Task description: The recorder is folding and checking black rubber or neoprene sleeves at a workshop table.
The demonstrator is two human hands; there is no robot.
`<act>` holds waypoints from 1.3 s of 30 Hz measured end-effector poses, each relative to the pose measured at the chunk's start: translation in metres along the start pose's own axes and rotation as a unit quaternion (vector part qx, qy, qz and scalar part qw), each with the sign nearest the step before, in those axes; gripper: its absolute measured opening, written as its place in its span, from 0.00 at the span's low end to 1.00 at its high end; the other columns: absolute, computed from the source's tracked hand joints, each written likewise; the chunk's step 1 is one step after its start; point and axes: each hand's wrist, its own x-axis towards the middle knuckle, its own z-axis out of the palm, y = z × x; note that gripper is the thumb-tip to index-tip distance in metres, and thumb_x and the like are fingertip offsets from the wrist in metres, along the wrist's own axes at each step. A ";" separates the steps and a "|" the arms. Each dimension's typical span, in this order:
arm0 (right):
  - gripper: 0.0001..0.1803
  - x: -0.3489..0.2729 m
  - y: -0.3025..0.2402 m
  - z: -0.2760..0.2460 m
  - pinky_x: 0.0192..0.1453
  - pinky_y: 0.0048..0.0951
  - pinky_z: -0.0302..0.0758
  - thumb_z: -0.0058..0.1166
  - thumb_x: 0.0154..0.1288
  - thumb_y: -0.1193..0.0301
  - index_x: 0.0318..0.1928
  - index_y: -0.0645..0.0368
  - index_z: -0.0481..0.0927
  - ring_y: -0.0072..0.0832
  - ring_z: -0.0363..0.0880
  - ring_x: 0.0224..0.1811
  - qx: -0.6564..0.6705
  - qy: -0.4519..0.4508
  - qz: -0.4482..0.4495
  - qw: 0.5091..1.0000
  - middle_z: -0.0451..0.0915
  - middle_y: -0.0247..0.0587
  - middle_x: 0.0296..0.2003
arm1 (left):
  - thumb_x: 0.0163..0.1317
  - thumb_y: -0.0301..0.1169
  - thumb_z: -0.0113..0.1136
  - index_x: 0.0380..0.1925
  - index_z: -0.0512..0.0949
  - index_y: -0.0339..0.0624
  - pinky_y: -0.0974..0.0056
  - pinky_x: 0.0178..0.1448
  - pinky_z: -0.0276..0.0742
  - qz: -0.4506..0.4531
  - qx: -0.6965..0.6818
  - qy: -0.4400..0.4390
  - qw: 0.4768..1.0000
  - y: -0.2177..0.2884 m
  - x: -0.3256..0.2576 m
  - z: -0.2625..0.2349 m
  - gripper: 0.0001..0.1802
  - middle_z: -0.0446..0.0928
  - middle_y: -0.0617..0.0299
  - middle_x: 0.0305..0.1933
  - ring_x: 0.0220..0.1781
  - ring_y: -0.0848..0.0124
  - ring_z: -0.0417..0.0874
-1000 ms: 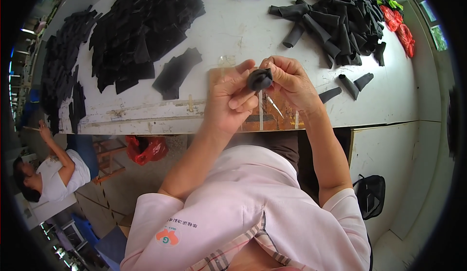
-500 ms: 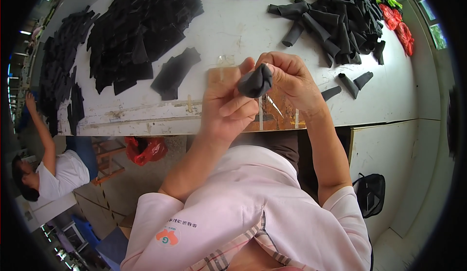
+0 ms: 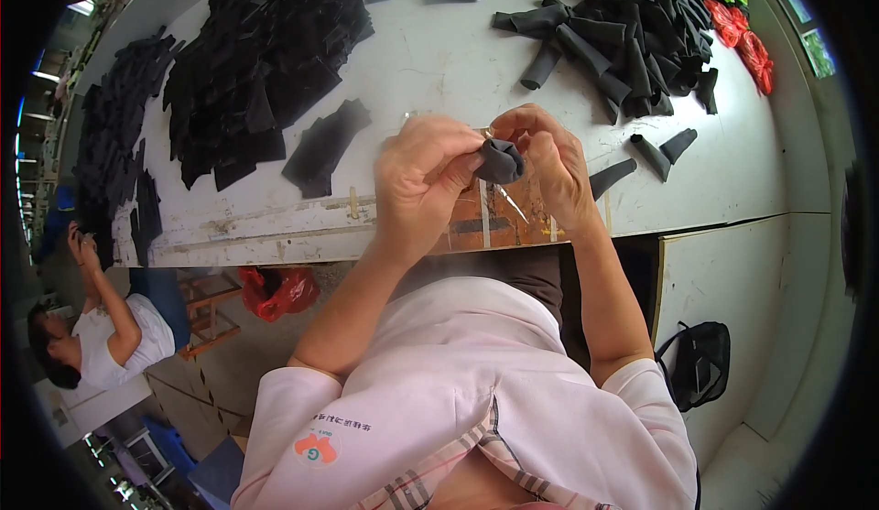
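Observation:
A small dark grey fabric piece [image 3: 501, 162], folded into a rounded pouch shape, is held up above the near edge of the table. My left hand [image 3: 417, 176] pinches its left side between thumb and fingers. On the other side, my right hand [image 3: 552, 167] has its fingers bent, with the index fingertip at the piece's top edge; the exact grip there is partly hidden. Below the fabric a thin pointed metal tool [image 3: 513, 202] shows its tip; whether it lies on the brown board [image 3: 467, 222] or is held in my right hand I cannot tell.
Flat dark fabric pieces [image 3: 265, 80] are heaped at the left, with one single piece [image 3: 325, 148] nearer me. Rolled dark pieces [image 3: 632, 43] pile up at the far right beside red plastic bags [image 3: 753, 57]. Another person [image 3: 128, 336] works at the left. A black bag [image 3: 700, 363] hangs at right.
My left hand has turned over, from supporting the fabric with spread fingers to pinching its side. The fabric has shifted slightly right and down. The other person's hands have come together.

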 end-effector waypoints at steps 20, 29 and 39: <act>0.10 0.001 -0.027 -0.004 0.24 0.33 0.65 0.57 0.50 0.67 0.26 0.59 0.73 0.35 0.71 0.23 -0.320 -0.120 -0.076 0.937 0.69 0.38 0.18 | 0.58 0.26 0.53 0.32 0.73 0.36 0.73 0.40 0.71 -0.033 -0.107 0.085 0.990 0.001 -0.005 0.005 0.05 0.75 0.61 0.34 0.35 0.76 0.74; 0.10 -0.006 -0.009 0.004 0.22 0.33 0.64 0.56 0.51 0.70 0.21 0.59 0.70 0.34 0.69 0.21 -0.346 -0.088 -0.096 0.929 0.66 0.36 0.16 | 0.61 0.25 0.49 0.33 0.69 0.37 0.75 0.38 0.69 -0.120 -0.212 0.089 0.966 -0.012 -0.023 0.012 0.03 0.72 0.62 0.37 0.33 0.80 0.72; 0.05 -0.020 0.025 0.009 0.23 0.34 0.67 0.54 0.52 0.69 0.25 0.56 0.75 0.34 0.70 0.21 -0.328 -0.076 -0.099 0.937 0.68 0.36 0.16 | 0.61 0.30 0.50 0.29 0.70 0.39 0.73 0.37 0.69 -0.119 -0.056 0.046 0.990 -0.016 -0.018 0.013 0.06 0.74 0.62 0.30 0.30 0.76 0.72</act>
